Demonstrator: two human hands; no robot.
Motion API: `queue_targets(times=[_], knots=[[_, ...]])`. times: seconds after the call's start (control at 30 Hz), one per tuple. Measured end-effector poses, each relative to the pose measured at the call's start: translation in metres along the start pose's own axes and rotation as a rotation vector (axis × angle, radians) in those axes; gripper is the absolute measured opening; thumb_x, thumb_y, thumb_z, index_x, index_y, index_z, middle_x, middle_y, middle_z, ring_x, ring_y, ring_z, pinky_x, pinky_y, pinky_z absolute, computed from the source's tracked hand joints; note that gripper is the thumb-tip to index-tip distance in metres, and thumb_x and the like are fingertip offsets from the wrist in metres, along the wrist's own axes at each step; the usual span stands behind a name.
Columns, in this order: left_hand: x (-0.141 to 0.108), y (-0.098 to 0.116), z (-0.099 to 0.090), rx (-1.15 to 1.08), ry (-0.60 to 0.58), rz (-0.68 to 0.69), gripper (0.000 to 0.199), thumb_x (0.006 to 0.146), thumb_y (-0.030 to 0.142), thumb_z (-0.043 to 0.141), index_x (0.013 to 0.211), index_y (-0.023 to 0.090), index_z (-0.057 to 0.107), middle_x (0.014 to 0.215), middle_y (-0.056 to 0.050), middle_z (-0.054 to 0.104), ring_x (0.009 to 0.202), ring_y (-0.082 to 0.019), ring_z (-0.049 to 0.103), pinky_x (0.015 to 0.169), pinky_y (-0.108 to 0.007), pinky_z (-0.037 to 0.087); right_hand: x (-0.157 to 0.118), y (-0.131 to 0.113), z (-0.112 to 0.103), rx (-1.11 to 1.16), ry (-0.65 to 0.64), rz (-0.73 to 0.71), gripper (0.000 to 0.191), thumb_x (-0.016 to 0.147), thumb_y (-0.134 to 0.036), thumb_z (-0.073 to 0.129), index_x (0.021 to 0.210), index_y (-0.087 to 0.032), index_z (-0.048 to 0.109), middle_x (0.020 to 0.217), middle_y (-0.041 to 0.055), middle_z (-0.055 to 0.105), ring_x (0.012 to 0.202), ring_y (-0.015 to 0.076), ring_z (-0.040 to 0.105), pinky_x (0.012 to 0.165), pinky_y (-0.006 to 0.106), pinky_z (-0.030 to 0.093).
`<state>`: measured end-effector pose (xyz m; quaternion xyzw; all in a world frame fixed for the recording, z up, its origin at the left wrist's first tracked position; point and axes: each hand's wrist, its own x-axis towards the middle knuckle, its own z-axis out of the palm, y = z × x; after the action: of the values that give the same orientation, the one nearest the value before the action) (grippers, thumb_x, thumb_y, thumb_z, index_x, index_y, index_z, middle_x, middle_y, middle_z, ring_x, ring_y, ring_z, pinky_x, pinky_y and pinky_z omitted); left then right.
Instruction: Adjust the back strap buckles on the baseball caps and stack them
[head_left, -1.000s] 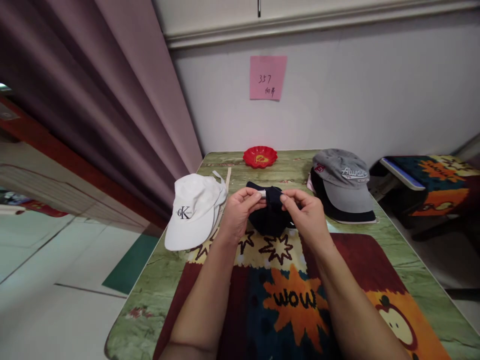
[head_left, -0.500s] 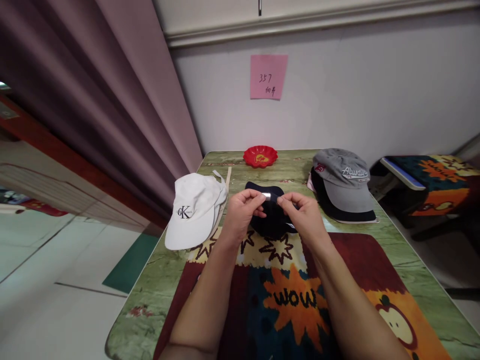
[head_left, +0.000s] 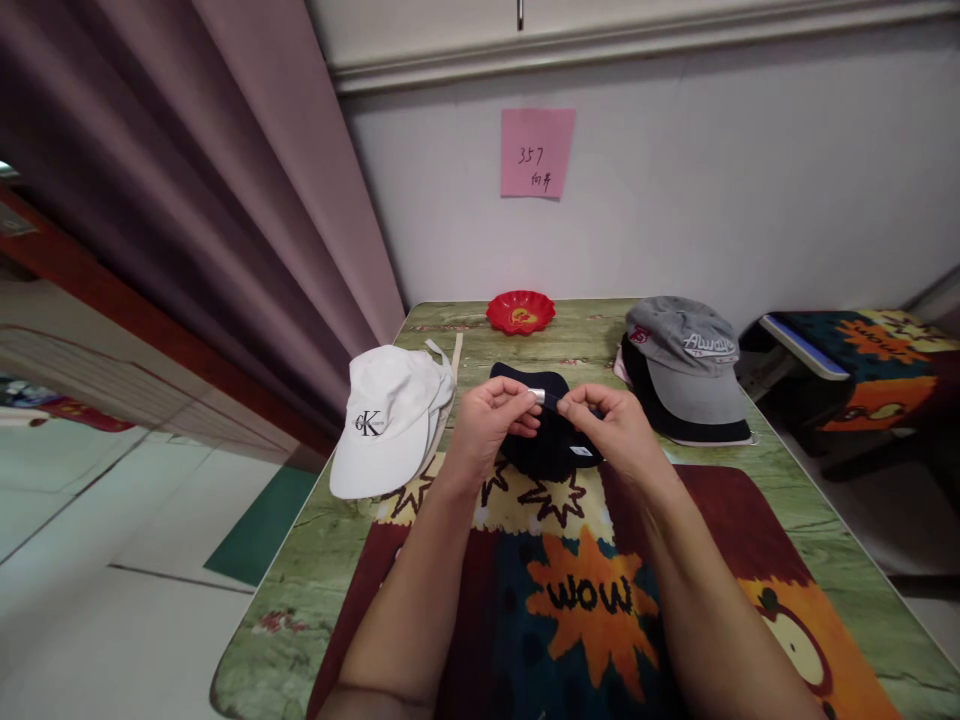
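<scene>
A dark navy cap (head_left: pixel 546 452) lies in front of me at the far edge of the patterned mat (head_left: pixel 525 500), its brim pointing away. My left hand (head_left: pixel 496 408) pinches the silver metal buckle (head_left: pixel 537 396) on the cap's back strap between thumb and finger. To the right of the buckle, my right hand (head_left: pixel 600 412) pinches the dark strap (head_left: pixel 551 401). A short piece of strap shows between the two hands. Inside the cap a small white label (head_left: pixel 580 451) is visible. Part of the cap is hidden behind my fingers.
White caps (head_left: pixel 394 415) are stacked on the left of the green table (head_left: pixel 277 600). A grey cap (head_left: pixel 686 350) rests on a black cap (head_left: pixel 652 420) at the right. A red scalloped dish (head_left: pixel 520 313) stands at the back, below a pink note (head_left: pixel 537 154) on the wall.
The buckle and my left fingers have shifted slightly right and tilted. My right hand has moved a little right, and more strap and the white label now show.
</scene>
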<state>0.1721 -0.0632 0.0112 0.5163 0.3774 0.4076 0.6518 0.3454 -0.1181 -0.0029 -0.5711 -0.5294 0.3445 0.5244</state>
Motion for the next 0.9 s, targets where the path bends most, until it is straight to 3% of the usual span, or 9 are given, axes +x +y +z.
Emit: queue_targets(times=[0.3, 0.67, 0.9], knots=[[0.002, -0.001, -0.002, 0.064, -0.059, 0.061, 0.025, 0.073, 0.036, 0.083, 0.078, 0.015, 0.07, 0.075, 0.0, 0.067, 0.067, -0.01, 0.063, 0.068, -0.021, 0.055, 0.001, 0.001, -0.007, 0.019, -0.056, -0.009, 0.032, 0.082, -0.049, 0.07, 0.078, -0.017, 0.073, 0.06, -0.003, 0.051, 0.056, 0.0111, 0.039, 0.053, 0.026, 0.03], [0.003, -0.002, 0.001, 0.015, -0.111, -0.042, 0.032, 0.067, 0.034, 0.088, 0.086, 0.014, 0.071, 0.072, -0.004, 0.072, 0.064, -0.014, 0.069, 0.063, -0.025, 0.057, 0.0, 0.0, -0.007, -0.095, -0.1, -0.08, 0.027, 0.086, -0.043, 0.068, 0.076, -0.018, 0.074, 0.068, 0.0006, 0.064, 0.064, 0.014, 0.05, 0.059, 0.027, 0.036], [0.006, 0.0, -0.012, 0.019, -0.046, -0.01, 0.03, 0.069, 0.034, 0.087, 0.083, 0.014, 0.071, 0.073, -0.003, 0.07, 0.066, -0.013, 0.068, 0.062, -0.023, 0.059, 0.0, -0.001, -0.012, 0.028, -0.068, 0.024, 0.033, 0.083, -0.049, 0.072, 0.083, -0.017, 0.072, 0.063, -0.0008, 0.058, 0.06, 0.0127, 0.049, 0.057, 0.026, 0.036]])
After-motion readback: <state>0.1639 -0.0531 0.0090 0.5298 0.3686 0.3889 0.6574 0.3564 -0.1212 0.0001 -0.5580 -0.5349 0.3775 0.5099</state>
